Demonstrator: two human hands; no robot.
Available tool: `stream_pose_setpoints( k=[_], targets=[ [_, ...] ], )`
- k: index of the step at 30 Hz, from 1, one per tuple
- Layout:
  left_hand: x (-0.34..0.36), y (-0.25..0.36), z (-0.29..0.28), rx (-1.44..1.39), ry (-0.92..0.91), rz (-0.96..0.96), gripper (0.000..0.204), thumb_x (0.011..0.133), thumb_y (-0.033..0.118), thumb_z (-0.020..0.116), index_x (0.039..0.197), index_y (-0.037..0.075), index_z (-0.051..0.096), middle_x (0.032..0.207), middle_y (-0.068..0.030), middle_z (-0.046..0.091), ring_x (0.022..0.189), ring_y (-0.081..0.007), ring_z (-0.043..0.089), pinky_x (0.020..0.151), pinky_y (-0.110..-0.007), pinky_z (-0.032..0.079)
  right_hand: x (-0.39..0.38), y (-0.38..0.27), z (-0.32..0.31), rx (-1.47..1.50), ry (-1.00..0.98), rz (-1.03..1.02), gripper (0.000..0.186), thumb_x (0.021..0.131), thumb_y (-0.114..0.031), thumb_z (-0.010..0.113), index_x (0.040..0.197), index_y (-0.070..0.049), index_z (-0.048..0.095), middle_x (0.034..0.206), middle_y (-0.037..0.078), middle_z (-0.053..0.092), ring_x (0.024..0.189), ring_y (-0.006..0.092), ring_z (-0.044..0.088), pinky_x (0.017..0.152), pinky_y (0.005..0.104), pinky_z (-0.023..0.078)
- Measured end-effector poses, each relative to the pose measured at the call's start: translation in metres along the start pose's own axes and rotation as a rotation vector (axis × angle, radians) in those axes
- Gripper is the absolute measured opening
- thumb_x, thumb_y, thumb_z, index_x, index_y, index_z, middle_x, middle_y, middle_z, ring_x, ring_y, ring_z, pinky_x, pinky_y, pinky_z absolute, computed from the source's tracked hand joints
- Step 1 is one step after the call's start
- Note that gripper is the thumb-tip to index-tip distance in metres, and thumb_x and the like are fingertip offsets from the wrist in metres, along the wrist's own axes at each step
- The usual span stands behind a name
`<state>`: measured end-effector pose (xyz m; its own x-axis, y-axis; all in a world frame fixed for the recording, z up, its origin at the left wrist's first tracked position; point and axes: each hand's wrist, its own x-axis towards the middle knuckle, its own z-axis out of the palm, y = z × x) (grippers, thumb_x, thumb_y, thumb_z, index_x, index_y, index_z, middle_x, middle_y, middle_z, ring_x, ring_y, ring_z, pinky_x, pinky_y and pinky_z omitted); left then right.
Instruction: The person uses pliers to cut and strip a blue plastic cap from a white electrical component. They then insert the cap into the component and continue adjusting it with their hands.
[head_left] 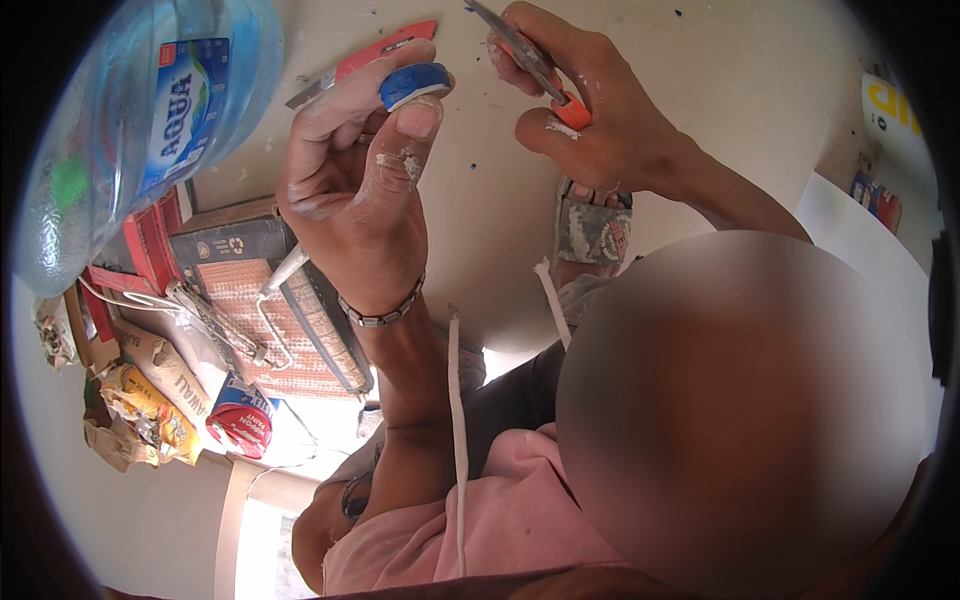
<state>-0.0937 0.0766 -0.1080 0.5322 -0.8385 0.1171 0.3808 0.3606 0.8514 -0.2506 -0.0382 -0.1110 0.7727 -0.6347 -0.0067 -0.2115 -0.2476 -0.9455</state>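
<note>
Pinched between the thumb and fingers of my left hand (365,170) is a small curved blue piece with a pale edge, perhaps a tape roll (413,82). My right hand (580,110), a little to the right, grips a grey metal tool with red-orange handles, scissors or pliers (537,70), tip raised toward the top. Both hands have white powdery smears. Behind my left hand a flat red-handled blade tool (370,54) lies on the pale floor (730,100).
At left stand a big clear blue water bottle (80,170), a red box (150,245), a dark paint-roller tray (270,310), paper sacks (160,370) and a red-blue can (240,420). A sandalled foot (590,230) is below my right hand. A blurred round area covers the lower right.
</note>
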Motion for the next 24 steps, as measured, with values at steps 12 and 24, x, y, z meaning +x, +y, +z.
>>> stream_pose_setpoints(
  k=[12, 24],
  targets=[
    [-0.005, 0.006, -0.004, -0.030, 0.018, -0.060, 0.035, 0.087, -0.013, 0.070, 0.122, -0.011, 0.067, 0.122, -0.0242, 0.069, 0.104, -0.0252, 0.071, 0.091, -0.035, 0.061, 0.003, -0.010, -0.006, -0.258, -0.008, -0.120, 0.032, 0.071, -0.004, 0.068, 0.097, -0.005, 0.049, 0.082, 0.014, 0.058, 0.075, 0.0312, 0.057, 0.069, 0.0419, 0.045],
    [-0.010, 0.008, -0.004, -0.057, -0.015, -0.034, 0.034, 0.087, -0.011, 0.074, 0.120, -0.007, 0.068, 0.116, -0.0228, 0.071, 0.097, -0.0229, 0.073, 0.089, -0.033, 0.061, -0.005, -0.003, -0.007, -0.290, 0.010, -0.114, 0.034, 0.071, -0.003, 0.073, 0.098, -0.003, 0.053, 0.071, 0.010, 0.056, 0.061, 0.0234, 0.056, 0.056, 0.0343, 0.045]
  ],
)
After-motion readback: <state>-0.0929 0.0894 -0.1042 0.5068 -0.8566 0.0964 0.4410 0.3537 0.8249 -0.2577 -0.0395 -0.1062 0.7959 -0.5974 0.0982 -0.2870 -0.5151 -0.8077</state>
